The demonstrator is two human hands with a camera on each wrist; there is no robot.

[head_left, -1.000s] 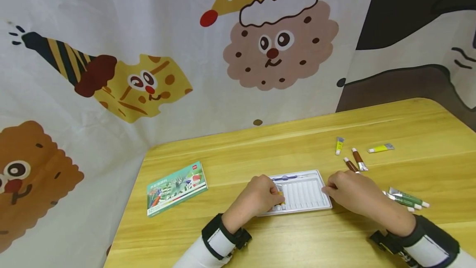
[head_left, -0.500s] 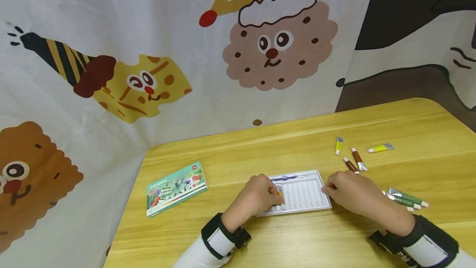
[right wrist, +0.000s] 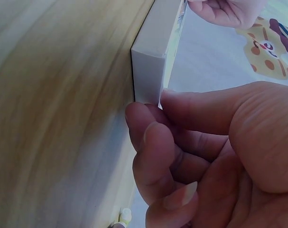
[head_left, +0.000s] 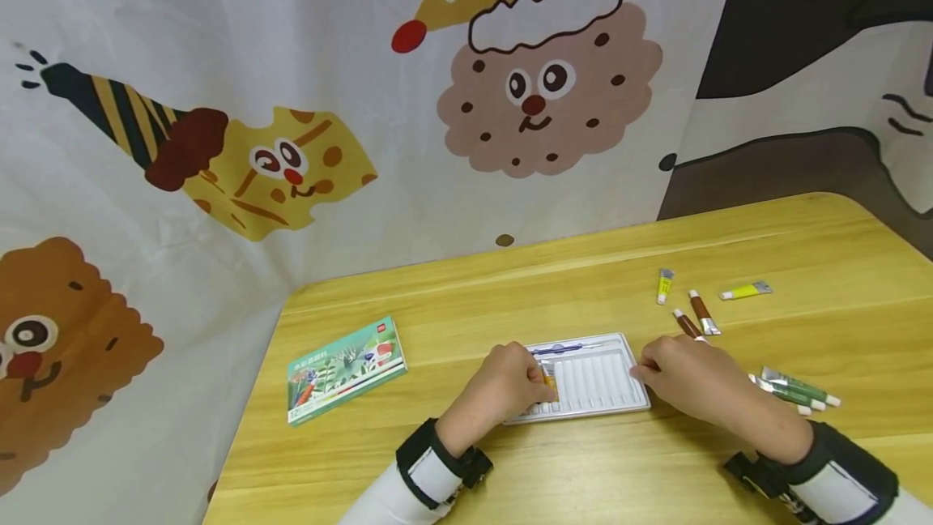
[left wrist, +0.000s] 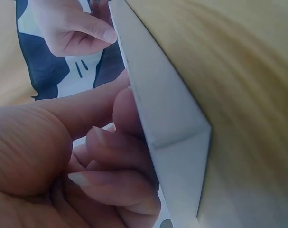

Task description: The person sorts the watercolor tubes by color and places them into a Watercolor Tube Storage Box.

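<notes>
A white plastic paint tray (head_left: 601, 383) with long slots lies on the table, its right-hand slots bare. Over its left part, my left hand (head_left: 499, 383) pinches an orange-yellow paint tube (head_left: 550, 377) lying in a slot; the fingers partly cover it and other tubes. At the tray's right end, my right hand (head_left: 692, 371) holds the rim between thumb and curled fingers, as the right wrist view shows with the tray's side wall (right wrist: 150, 71). A thin paintbrush (head_left: 572, 348) lies along the tray's far side. The left wrist view hides the tube behind the tray wall (left wrist: 167, 95).
Right of the tray lie loose paint tubes: two yellow ones (head_left: 746, 290), two brown ones (head_left: 704, 313) and several green ones (head_left: 805, 389). A green illustrated paint box (head_left: 346, 369) lies at the left. Behind the wooden table (head_left: 437, 298) hangs a cartoon-printed cloth (head_left: 408, 209).
The left fingers have shifted very slightly at the orange-yellow tube, and a little more of it shows. The right hand and the tray have stayed in place.
</notes>
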